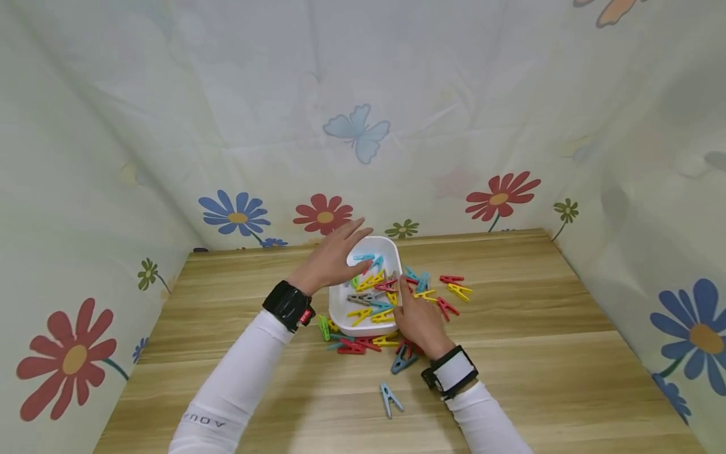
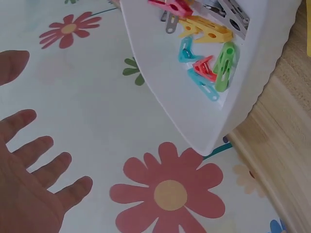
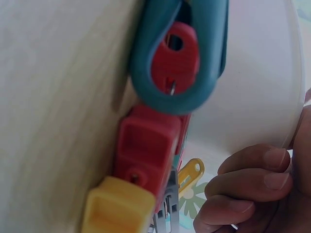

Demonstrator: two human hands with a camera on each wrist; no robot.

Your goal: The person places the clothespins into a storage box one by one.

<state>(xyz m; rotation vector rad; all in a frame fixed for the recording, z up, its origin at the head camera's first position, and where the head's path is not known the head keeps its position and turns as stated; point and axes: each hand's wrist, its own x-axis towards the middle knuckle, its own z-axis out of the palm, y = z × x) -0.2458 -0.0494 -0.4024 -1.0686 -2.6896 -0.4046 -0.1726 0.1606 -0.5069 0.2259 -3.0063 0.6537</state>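
Observation:
A white plastic basket (image 1: 334, 312) holds several clothespins, among them a yellow one (image 2: 209, 30) and a green one (image 2: 224, 67). My left hand (image 1: 329, 261) hovers over its left side, fingers spread and holding nothing; the left wrist view shows that hand (image 2: 29, 179) apart from the basket. My right hand (image 1: 420, 325) grips the basket's right rim. Close up, its fingers (image 3: 252, 187) curl against the outer wall (image 3: 248, 82). Beside this hand lie red clothespins (image 3: 146, 145) and a large blue-green one (image 3: 194, 92).
Loose clothespins lie along the basket's front and right, including a green one (image 1: 324, 328) and a red one (image 1: 447, 309). A grey-blue clothespin (image 1: 390, 398) sits nearer the front of the wooden table (image 1: 527, 353). Behind the table hangs a flowered curtain (image 1: 272, 145).

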